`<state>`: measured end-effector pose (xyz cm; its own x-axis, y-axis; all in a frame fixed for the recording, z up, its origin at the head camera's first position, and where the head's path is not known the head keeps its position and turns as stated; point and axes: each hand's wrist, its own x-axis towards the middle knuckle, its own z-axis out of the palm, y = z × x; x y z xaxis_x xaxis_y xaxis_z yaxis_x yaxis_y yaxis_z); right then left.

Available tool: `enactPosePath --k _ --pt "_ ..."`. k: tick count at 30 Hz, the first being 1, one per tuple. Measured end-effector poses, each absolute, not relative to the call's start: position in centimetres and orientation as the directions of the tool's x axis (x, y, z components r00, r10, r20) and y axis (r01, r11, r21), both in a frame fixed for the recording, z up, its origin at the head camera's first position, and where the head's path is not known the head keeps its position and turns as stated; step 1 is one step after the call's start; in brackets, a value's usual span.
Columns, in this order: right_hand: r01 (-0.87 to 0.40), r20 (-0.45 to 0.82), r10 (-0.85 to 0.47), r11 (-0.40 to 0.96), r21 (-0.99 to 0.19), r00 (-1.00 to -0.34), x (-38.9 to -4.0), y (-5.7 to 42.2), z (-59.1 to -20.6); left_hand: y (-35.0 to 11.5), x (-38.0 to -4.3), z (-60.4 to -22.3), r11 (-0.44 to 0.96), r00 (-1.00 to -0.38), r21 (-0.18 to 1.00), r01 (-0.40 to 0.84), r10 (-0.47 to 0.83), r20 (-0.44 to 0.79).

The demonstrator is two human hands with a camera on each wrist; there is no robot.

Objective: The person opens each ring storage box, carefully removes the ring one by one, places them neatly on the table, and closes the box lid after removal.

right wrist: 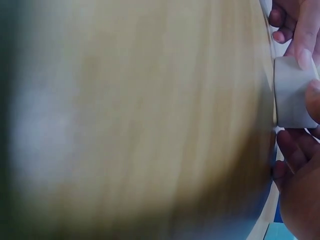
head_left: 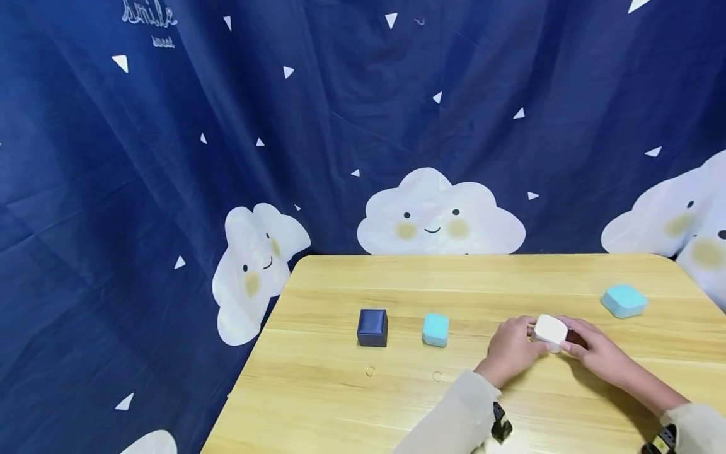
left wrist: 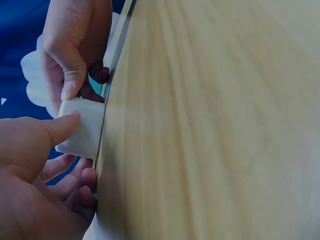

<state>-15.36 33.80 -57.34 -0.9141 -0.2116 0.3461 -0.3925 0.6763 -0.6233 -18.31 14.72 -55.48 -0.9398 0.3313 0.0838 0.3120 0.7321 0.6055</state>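
Both hands hold a small white box (head_left: 550,330) with rounded corners, low over the right half of the table. The left hand (head_left: 512,349) grips it from its left side, thumb across the near face. From the other side the right hand (head_left: 597,350) pinches it, its thumb at the near right corner. In the left wrist view the white box (left wrist: 85,128) sits between the two thumbs, fingers curled behind it. The right wrist view shows the same box (right wrist: 294,92) at the frame's edge, partly cut off. It appears closed; whether it touches the tabletop I cannot tell.
A dark blue box (head_left: 372,328) and a light blue box (head_left: 435,330) stand left of the hands. In front of them lie two thin rings, one left (head_left: 370,371) and one right (head_left: 437,376). Another light blue box (head_left: 624,301) is at the back right of the wooden table (head_left: 317,403).
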Motion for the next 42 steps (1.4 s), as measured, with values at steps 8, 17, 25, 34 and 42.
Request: enactPosePath --k 8,17,25,34,42 --pt "-0.444 0.364 -0.265 0.655 -0.611 -0.893 -16.0 33.2 -57.4 13.7 -18.4 -55.2 0.709 -0.937 0.635 0.307 0.344 0.069" --pt "-0.461 0.333 -0.318 0.611 -0.644 -0.888 -16.6 32.2 -57.4 12.5 -18.1 -55.5 0.649 -0.951 0.721 0.243 0.306 0.045" --pt "-0.452 0.254 -0.395 0.57 -0.686 -0.883 -17.7 31.5 -56.7 11.2 -18.2 -55.2 0.615 -0.961 0.765 0.19 0.276 0.016" --pt "-0.443 0.204 -0.449 0.53 -0.723 -0.87 -18.6 30.1 -56.0 9.6 -18.1 -55.2 0.56 -0.976 0.818 0.133 0.218 0.009" --pt "-0.457 0.199 -0.479 0.512 -0.727 -0.855 -19.1 28.6 -55.8 8.3 -18.0 -55.0 0.589 -0.981 0.798 0.131 0.195 0.017"
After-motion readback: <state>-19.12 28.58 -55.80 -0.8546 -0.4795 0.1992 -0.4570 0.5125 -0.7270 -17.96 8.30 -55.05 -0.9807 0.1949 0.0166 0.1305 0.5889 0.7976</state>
